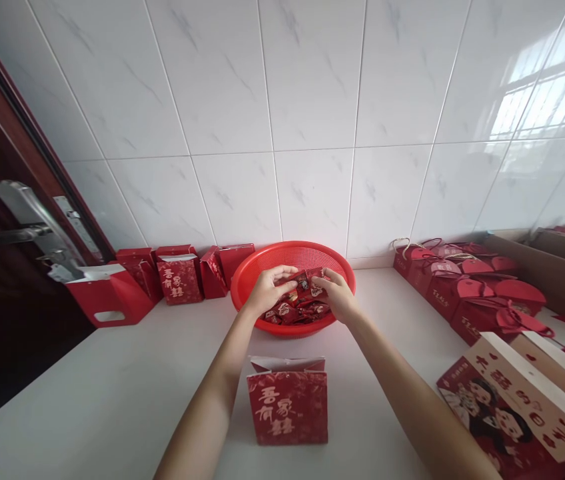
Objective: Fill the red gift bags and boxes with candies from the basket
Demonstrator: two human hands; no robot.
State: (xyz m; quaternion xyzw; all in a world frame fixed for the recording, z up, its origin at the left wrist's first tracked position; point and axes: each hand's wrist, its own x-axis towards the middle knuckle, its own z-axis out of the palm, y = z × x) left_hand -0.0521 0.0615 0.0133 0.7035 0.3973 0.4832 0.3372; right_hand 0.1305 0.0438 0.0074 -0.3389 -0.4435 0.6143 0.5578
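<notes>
My left hand [268,290] and my right hand [336,295] meet above a round red plastic basket [292,252], both gripping a small red printed packet [305,283] by its ends. Several similar red packets [292,311] lie heaped in the basket under my hands. A red paper gift bag [287,408] with white Chinese characters stands on the white counter [112,380], nearer to me and between my forearms.
Several red gift bags [179,279] stand along the wall at left, near a door with a metal handle [37,227]. Red boxes with heart-shaped flaps [472,287] and rope handles crowd the right, beside a cardboard carton [547,267] and printed boxes [517,400].
</notes>
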